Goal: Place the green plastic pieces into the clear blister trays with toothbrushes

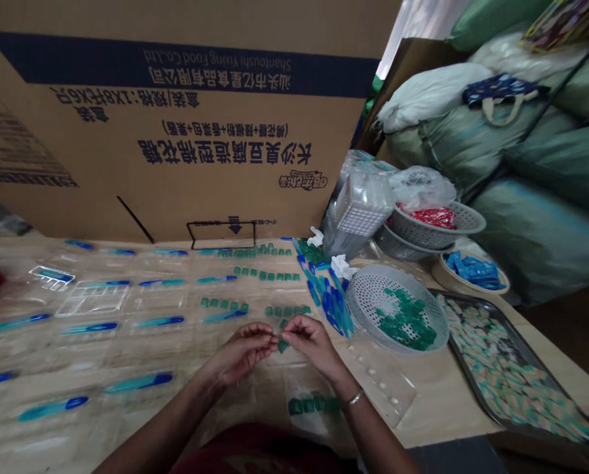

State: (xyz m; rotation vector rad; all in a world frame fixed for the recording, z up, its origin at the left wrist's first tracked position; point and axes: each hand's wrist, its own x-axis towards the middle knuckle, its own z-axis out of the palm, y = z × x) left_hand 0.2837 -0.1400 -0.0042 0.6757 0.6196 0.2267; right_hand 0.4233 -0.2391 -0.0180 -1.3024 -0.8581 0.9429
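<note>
My left hand (247,352) and my right hand (311,342) meet over the table's near part, fingers pinched. Between the fingertips is a small green piece (283,345); its exact kind I cannot make out. Just beyond my hands lie rows of similar green cubes (287,310) in clear plastic trays. Another row of green cubes (314,404) sits in a tray by my right wrist. To the right, a grey perforated basket (368,289) holds a pile of green pieces (407,319).
A large cardboard box (200,164) stands along the back. Blue-and-teal stick-like pieces (333,303) lie heaped beside the basket, others singly in trays. A metal tray (491,415) of pastel pieces, a bowl of blue packets (474,270) and stacked clear containers (363,204) stand right.
</note>
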